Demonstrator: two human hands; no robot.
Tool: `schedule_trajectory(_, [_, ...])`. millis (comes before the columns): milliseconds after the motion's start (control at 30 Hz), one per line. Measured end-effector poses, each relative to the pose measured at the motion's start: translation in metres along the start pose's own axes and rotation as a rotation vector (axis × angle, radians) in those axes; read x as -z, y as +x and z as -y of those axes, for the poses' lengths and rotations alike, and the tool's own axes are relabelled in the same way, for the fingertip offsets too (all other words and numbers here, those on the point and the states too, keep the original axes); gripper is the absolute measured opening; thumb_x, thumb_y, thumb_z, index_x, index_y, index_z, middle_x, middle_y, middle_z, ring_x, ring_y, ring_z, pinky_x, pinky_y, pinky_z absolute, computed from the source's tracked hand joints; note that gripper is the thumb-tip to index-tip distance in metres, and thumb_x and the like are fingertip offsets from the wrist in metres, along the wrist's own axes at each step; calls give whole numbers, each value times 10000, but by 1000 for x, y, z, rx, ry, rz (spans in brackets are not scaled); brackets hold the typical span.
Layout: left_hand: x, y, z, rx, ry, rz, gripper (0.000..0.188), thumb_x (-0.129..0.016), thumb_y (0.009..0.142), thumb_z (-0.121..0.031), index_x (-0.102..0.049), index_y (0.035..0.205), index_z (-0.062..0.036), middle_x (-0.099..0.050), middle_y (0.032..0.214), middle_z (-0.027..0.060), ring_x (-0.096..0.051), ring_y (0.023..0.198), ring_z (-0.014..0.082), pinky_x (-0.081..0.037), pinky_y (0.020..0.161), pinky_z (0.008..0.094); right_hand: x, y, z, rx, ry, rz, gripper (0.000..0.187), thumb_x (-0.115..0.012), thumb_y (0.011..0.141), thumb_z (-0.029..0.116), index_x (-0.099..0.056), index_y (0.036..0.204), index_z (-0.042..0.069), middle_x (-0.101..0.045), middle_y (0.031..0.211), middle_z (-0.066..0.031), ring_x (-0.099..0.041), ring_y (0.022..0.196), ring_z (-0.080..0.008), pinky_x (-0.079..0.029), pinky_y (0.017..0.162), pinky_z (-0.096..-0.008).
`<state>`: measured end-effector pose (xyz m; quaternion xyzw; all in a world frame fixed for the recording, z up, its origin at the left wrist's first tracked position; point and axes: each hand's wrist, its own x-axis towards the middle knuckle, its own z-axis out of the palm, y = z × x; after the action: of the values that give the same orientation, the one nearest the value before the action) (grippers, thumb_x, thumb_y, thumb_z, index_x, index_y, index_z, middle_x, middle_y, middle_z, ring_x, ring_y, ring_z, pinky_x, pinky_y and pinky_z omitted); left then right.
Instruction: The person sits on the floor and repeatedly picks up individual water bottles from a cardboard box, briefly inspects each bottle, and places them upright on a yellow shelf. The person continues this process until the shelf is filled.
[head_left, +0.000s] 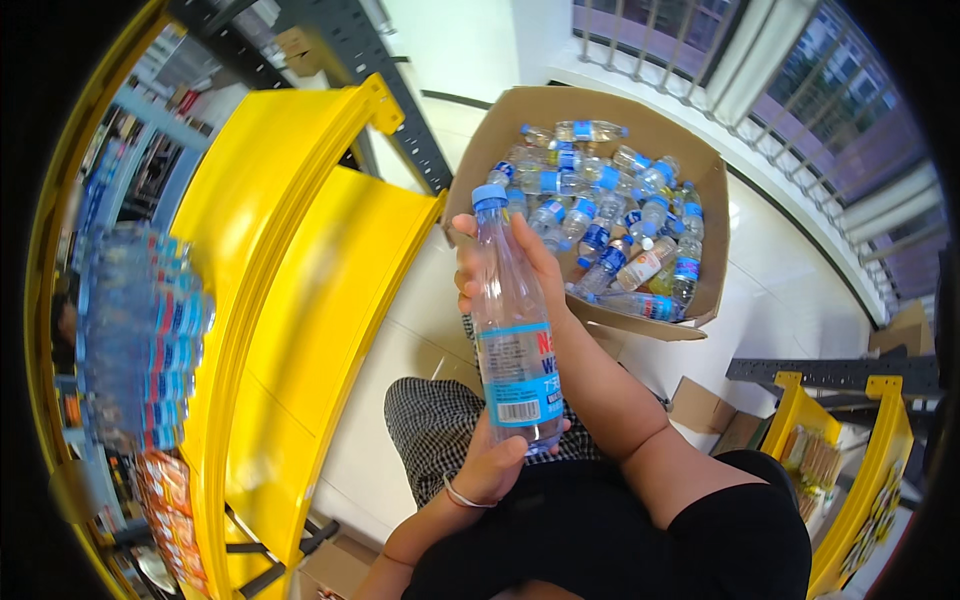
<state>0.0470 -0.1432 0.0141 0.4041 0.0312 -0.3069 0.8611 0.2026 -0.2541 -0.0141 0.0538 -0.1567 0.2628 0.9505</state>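
Observation:
I hold a clear plastic bottle (512,375) upright in front of me, with a blue cap and a light-blue label. My left hand (490,465), a pale band on its wrist, is closed round the base. Higher up, my right hand (538,262) grips the bottle behind its shoulder, fingertips showing on the left side. No liquid can be made out inside. Beyond it stands a large open cardboard box (715,200), holding many loose plastic bottles (590,240), mostly clear with blue caps and lying at all angles.
Yellow metal shelves (300,330) on dark uprights run along my left, with wrapped packs of bottles (140,340) and orange packets (165,500) beside them. At lower right is another yellow shelf (860,490) near cardboard pieces (700,405). Railed windows (660,50) line the far right.

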Motion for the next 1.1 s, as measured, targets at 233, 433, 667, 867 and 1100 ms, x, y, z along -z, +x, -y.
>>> schedule_trajectory(233, [9,-28,22,-132,-92,-74,864,-749,668,-550,-421,1255,-5,-564,1143,141,-614,973,247,-526,773,361,-11,2,-39,-93,-118,-105,423,-407,961,393,-512,1170,40,-627,837,-123,-651,753,-259,-559,693,-394])
schedule_trajectory(433, [-6,-24,21,-254,-50,-157,835,-690,748,-532,-375,1302,7,-530,1214,164,-604,1010,256,-527,802,373,-42,-4,-27,-121,-490,-253,332,-456,950,350,-525,1088,56,-629,807,-105,-649,713,-229,-541,653,-347])
schedule_trajectory(667, [6,-12,29,-385,208,-281,706,-666,826,-122,-236,1379,-30,-496,1234,109,-540,1078,186,-443,928,340,-74,-8,-30,-41,-1349,-485,242,-554,918,273,-521,998,47,-612,774,-43,-609,673,-127,-487,617,-262])
schedule_trajectory(867, [4,-16,31,-422,176,-306,689,-671,817,-67,-252,1362,-24,-503,1214,108,-557,1044,185,-468,901,338,-74,-9,-42,-51,-1420,-406,231,-562,916,244,-504,1017,45,-601,814,-39,-593,721,-107,-479,657,-256])
schedule_trajectory(1100, [-1,-29,17,-264,-217,95,774,-657,795,-468,-335,1311,10,-502,1226,165,-613,945,257,-537,774,380,-62,-12,-41,-190,-632,-162,367,-511,934,281,-454,1212,48,-608,927,-94,-630,810,-208,-514,737,-331])
